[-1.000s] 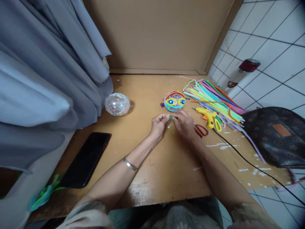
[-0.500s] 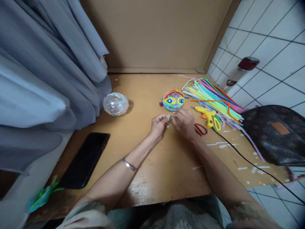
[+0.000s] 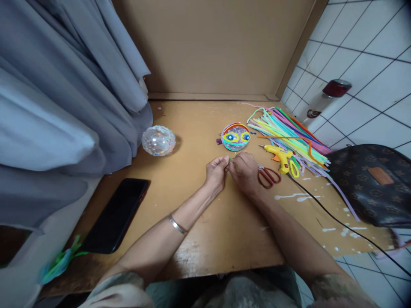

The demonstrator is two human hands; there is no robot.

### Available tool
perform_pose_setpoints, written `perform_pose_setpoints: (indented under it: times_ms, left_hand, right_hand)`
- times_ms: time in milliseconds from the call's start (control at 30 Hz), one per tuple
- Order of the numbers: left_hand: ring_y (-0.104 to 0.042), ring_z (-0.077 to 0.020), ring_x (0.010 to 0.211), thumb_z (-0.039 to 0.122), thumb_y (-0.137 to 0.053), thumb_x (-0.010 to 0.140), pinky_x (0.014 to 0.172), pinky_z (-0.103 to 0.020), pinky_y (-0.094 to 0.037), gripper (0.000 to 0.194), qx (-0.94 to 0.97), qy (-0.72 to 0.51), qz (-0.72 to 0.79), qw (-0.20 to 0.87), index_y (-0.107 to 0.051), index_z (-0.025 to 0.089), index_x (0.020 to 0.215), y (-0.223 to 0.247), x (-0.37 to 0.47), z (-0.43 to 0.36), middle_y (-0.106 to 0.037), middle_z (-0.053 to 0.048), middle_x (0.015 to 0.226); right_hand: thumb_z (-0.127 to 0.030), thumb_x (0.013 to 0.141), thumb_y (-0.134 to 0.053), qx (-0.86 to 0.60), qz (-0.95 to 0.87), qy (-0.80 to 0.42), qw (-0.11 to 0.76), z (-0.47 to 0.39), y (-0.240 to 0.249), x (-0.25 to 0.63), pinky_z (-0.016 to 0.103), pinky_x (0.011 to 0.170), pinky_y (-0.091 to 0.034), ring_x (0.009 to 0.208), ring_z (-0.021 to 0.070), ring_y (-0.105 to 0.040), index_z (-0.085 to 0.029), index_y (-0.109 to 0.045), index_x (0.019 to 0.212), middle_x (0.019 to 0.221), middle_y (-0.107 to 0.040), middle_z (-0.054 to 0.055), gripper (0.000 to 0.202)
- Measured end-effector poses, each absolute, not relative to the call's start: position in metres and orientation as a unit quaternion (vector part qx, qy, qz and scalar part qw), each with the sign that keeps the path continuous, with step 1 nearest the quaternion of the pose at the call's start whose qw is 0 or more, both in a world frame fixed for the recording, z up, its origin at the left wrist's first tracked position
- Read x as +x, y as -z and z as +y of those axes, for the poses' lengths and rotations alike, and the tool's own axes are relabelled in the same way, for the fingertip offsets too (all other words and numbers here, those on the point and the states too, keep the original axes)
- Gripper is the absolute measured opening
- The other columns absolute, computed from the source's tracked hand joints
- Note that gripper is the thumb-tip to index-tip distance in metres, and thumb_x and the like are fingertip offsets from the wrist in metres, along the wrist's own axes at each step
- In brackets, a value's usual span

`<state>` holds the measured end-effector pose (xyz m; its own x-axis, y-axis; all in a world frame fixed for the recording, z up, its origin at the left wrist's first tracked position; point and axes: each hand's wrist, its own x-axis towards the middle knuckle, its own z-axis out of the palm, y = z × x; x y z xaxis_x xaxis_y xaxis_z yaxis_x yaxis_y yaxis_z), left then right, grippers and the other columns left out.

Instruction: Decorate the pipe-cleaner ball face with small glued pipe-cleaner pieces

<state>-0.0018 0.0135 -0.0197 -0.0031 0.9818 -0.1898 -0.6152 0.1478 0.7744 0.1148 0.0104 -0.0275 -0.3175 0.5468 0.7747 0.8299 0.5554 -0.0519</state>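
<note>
Low over the middle of the table, my left hand (image 3: 215, 174) and my right hand (image 3: 245, 173) meet fingertip to fingertip. Both pinch a short green piece of pipe cleaner (image 3: 229, 161), mostly hidden by the fingers. Just beyond them sits a round decorated ball (image 3: 236, 143) with yellow-rimmed blue eyes, red and orange strips on top and a turquoise band below. Red-handled scissors (image 3: 269, 177) lie to the right of my right hand, blades partly showing.
A yellow glue gun (image 3: 281, 157) with a black cord lies right, before piled pipe cleaners (image 3: 285, 130). A dark patterned bag (image 3: 369, 184) and a red-lidded bottle (image 3: 327, 97) stand further right. Left are a clear ball (image 3: 159, 140), a phone (image 3: 117, 216) and a grey curtain (image 3: 64, 107).
My right hand has shifted slightly left and closer to my left hand, uncovering more of the scissors. The view has moved a little; the pinch on the green piece stays.
</note>
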Motion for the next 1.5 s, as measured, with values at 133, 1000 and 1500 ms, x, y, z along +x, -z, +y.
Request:
perform_pose_setpoints:
  times_ms: [133, 1000, 1500]
  left_hand:
    - [-0.042, -0.0061, 0.052, 0.024, -0.086, 0.073, 0.059, -0.022, -0.036, 0.034, 0.205, -0.618, 0.389, 0.652, -0.057, 0.016, 0.058, 0.018, -0.001, 0.013, -0.052, 0.005, 0.053]
    - [-0.044, -0.0064, 0.055, 0.028, -0.093, 0.059, 0.056, -0.021, -0.037, 0.031, 0.272, -0.594, 0.350, 0.671, -0.065, 0.015, 0.063, 0.026, -0.013, 0.024, -0.056, 0.003, 0.058]
    - [-0.052, -0.0072, 0.056, 0.023, -0.091, 0.066, 0.057, -0.021, -0.041, 0.024, 0.271, -0.542, 0.337, 0.720, -0.070, 0.012, 0.063, 0.025, -0.021, 0.030, -0.062, -0.001, 0.060]
  right_hand:
    - [-0.013, 0.099, -0.050, -0.441, -0.793, 0.216, 0.362, 0.002, 0.025, 0.106, 0.035, 0.070, -0.035, 0.074, 0.0214, -0.049, -0.021, -0.061, 0.080, 0.078, -0.061, 0.006, 0.024]
    - [-0.024, 0.092, -0.061, -0.455, -0.741, -0.049, 0.492, 0.009, 0.040, 0.106, 0.040, 0.092, -0.057, 0.104, 0.0252, -0.067, -0.024, -0.068, 0.126, 0.110, -0.068, 0.010, 0.035]
    - [-0.032, 0.096, -0.069, -0.444, -0.767, 0.026, 0.462, 0.016, 0.037, 0.121, 0.035, 0.078, -0.056, 0.086, 0.0216, -0.067, -0.025, -0.078, 0.098, 0.089, -0.071, 0.005, 0.011]
